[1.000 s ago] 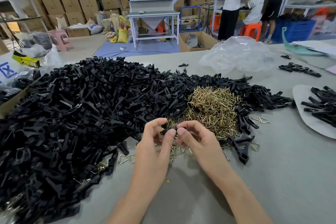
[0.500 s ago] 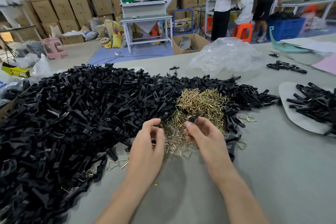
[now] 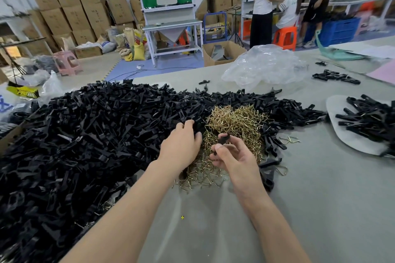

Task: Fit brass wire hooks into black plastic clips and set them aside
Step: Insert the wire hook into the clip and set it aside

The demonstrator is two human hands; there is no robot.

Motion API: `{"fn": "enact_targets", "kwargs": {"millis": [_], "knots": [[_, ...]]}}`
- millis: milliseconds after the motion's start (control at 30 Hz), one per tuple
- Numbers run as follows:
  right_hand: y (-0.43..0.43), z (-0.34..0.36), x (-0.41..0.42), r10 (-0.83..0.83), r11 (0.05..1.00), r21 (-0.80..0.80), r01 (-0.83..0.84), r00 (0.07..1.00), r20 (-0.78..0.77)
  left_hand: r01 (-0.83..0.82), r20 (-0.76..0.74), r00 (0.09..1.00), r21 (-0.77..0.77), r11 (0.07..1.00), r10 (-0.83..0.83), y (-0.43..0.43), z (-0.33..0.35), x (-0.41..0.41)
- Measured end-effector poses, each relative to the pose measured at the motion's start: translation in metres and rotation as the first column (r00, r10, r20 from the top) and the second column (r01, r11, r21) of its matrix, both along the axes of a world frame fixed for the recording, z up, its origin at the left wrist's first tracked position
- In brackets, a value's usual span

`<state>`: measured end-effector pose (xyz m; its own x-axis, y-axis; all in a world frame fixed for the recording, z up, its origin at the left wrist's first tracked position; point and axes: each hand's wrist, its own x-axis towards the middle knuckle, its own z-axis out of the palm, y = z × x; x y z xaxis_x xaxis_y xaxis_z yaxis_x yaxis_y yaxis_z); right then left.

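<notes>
A huge heap of black plastic clips (image 3: 85, 134) covers the left and middle of the grey table (image 3: 320, 198). A tangle of brass wire hooks (image 3: 237, 124) lies in front of it. My right hand (image 3: 233, 156) pinches one black clip (image 3: 222, 140) between thumb and fingers, just above the hooks. My left hand (image 3: 181, 143) reaches into the edge of the black heap, its fingers curled round clips there; its fingertips are partly buried. A batch of fitted clips (image 3: 372, 121) lies on a grey sheet (image 3: 342, 134) at the right.
A crumpled clear plastic bag (image 3: 265, 66) sits at the far side of the table. A few loose clips (image 3: 335, 77) lie at the back right. Loose hooks (image 3: 288, 140) are scattered beside the pile. People stand at a bench behind.
My hands have parted. The right hand keeps the clip. The left hand has moved up and forward from the hooks into the black clip heap.
</notes>
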<state>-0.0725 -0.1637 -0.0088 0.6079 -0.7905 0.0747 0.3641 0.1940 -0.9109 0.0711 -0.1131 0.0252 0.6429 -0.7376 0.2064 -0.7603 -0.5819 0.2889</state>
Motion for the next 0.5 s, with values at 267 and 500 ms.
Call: {"fn": "enact_targets", "kwargs": {"millis": [267, 500], "knots": [[0.002, -0.001, 0.000, 0.009, 0.999, -0.042, -0.010, 1.000, -0.021, -0.085, -0.019, 0.996, 0.033, 0.996, 0.086, -0.002, 0.003, 0.012], [0.002, 0.000, 0.001, 0.008, 1.000, -0.025, -0.008, 1.000, -0.015, -0.085, -0.228, 0.973, -0.164, 0.983, 0.047, 0.001, 0.005, 0.018]]}}
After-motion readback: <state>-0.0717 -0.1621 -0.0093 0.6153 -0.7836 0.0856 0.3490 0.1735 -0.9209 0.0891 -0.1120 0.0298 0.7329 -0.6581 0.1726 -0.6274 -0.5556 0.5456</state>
